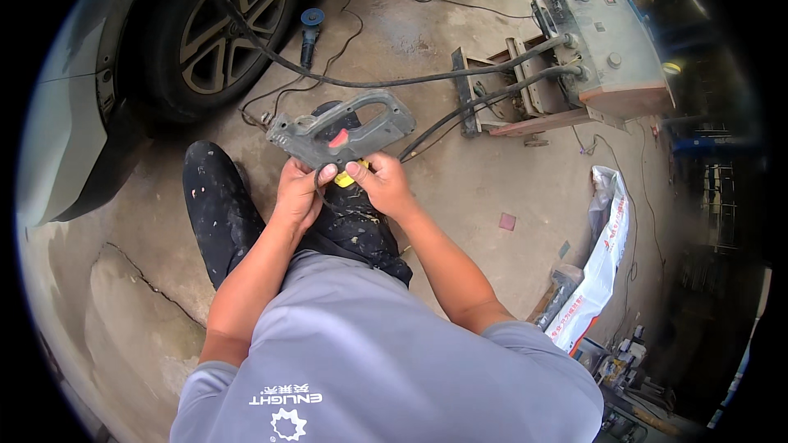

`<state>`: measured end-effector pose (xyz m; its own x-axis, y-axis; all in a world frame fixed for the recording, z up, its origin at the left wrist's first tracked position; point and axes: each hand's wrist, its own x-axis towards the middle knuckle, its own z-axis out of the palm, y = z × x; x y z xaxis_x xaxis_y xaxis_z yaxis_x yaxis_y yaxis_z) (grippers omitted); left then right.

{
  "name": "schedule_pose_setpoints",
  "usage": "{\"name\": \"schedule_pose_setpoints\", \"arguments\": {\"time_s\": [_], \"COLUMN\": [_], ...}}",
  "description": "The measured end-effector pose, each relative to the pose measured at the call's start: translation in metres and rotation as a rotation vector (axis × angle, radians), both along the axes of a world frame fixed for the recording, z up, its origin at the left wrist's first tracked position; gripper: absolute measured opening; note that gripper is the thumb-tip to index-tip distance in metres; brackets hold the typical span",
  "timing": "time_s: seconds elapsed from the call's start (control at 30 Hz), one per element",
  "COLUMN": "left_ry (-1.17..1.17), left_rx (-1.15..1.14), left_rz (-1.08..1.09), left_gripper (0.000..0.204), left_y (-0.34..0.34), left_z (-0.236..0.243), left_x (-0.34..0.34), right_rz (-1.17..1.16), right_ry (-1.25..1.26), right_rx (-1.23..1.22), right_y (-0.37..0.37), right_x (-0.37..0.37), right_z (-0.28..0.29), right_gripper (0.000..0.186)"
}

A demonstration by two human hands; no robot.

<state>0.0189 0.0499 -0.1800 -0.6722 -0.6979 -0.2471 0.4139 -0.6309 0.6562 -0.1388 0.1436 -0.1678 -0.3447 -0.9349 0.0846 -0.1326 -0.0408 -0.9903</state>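
Note:
My left hand (300, 189) and my right hand (379, 183) both grip the underside of a grey gun-shaped tool (341, 129) with a loop handle and a red trigger. It is held in front of me, above my dark, paint-spotted trousers (222, 213). A small yellow part (345, 179) shows between my thumbs under the tool. A thick black cable (443, 119) runs from the tool toward a grey box-shaped machine (603, 41) on a metal frame at the upper right.
A car wheel (222, 29) and light bodywork (57, 115) stand at the upper left. An angle grinder (310, 31) and loose cables lie on the cracked concrete floor (123, 279). A white printed sack (603, 262) and clutter sit at the right.

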Motion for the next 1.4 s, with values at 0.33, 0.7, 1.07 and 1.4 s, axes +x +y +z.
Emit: {"name": "schedule_pose_setpoints", "arguments": {"time_s": [0.33,0.7,1.07,1.4], "left_ry": [0.08,0.339,0.194,0.013], "left_rx": [-0.032,-0.19,-0.551,-0.597], "left_rz": [-0.071,-0.32,-0.331,-0.347], "left_gripper": [0.057,0.064,0.043,0.053], "left_y": [0.0,0.003,-0.016,0.015], "left_z": [0.019,0.126,0.136,0.076], "left_x": [0.004,0.007,0.058,0.109], "right_rz": [0.24,0.202,0.08,0.223], "right_ry": [-0.883,0.029,-0.336,-0.69], "right_rx": [-0.071,-0.493,-0.979,-0.413], "right_y": [-0.002,0.024,0.043,-0.034], "right_x": [-0.027,-0.005,0.057,0.083], "right_z": [-0.037,0.131,0.224,0.14], "right_gripper": [0.038,0.083,0.066,0.052]}}
